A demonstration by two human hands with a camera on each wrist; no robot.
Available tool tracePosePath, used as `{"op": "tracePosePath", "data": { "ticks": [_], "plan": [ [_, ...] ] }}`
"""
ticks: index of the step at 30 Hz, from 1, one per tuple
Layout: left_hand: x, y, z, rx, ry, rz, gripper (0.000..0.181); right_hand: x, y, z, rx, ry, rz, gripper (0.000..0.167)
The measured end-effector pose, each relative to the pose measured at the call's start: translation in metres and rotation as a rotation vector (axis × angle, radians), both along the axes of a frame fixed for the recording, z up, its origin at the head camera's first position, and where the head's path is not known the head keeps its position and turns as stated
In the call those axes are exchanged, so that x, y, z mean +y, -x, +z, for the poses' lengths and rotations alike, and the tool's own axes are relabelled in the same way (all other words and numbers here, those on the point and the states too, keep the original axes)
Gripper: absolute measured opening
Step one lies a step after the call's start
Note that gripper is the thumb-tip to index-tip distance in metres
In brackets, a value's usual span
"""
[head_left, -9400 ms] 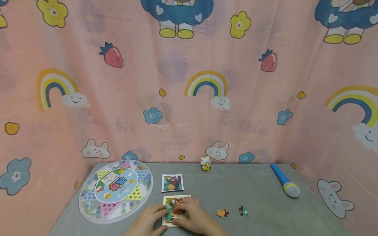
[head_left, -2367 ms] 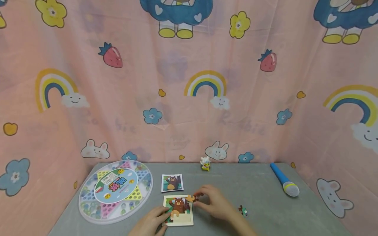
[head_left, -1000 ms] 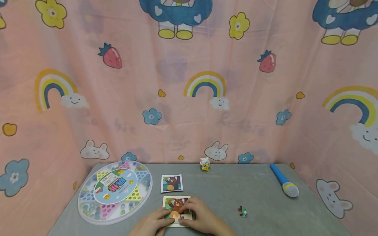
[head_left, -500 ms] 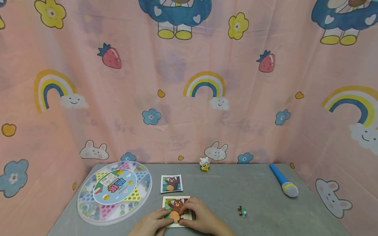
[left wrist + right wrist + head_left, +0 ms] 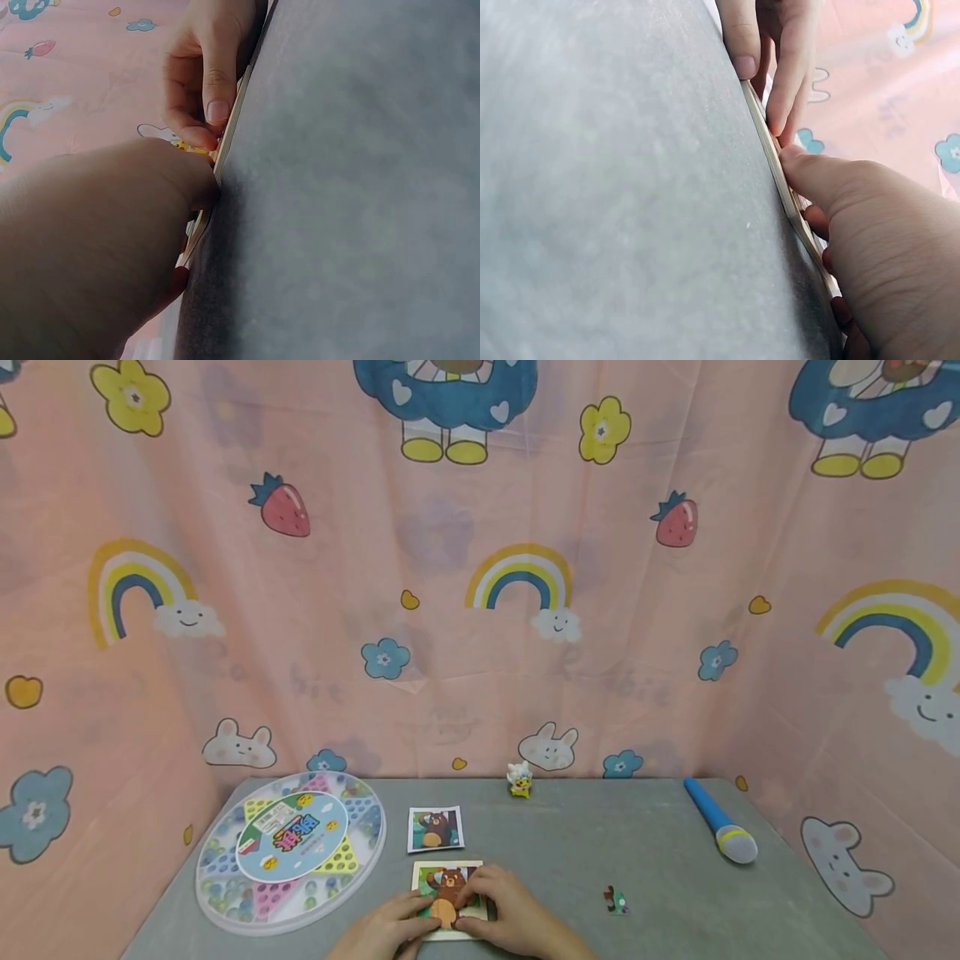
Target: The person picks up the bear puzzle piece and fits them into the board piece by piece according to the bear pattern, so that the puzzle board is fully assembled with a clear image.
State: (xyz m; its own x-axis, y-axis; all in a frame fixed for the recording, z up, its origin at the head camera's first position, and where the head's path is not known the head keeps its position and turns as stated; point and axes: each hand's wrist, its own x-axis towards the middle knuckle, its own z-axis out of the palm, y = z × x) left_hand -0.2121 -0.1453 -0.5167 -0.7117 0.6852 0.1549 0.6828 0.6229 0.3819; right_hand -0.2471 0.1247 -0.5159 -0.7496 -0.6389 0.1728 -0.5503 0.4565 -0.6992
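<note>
A small jigsaw puzzle board (image 5: 472, 935) with a pale frame and a brown bear picture lies near the table's front edge. My left hand (image 5: 382, 927) holds its left side, fingers on the picture and thumb at the near edge. From the right, my right hand (image 5: 513, 914) has curled fingers and thumb around a puzzle piece at the lower right of the picture; the fingers mostly hide it. Both hands meet low along the board's edge in the wrist views. A loose puzzle piece (image 5: 617, 900), green and brown, lies to the right, apart from the hands.
Behind the board lies a bear picture card (image 5: 436, 829). A round marble board game (image 5: 292, 852) occupies the left. A small figurine (image 5: 520, 780) stands at the back edge, and a blue toy microphone (image 5: 720, 822) lies at the right. A pink curtain (image 5: 450, 610) hangs behind.
My right hand took the orange-brown piece from the table, carried it left to the board and set it at the lower right. In the last second, the piece shifted slightly under the fingers.
</note>
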Motion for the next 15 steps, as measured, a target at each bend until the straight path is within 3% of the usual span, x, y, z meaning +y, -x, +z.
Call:
{"op": "tracePosePath", "data": {
  "ticks": [7, 15],
  "plan": [
    [-0.0018, 0.0000, -0.0023, -0.018, -0.018, -0.022, 0.029, -0.0010, -0.0004, 0.0009, -0.027, 0.017, 0.018, 0.012],
    [0.0007, -0.0007, -0.0009, -0.029, -0.004, -0.003, 0.029, 0.0010, 0.0001, 0.0006, -0.025, 0.015, 0.012, 0.010]
  ]
}}
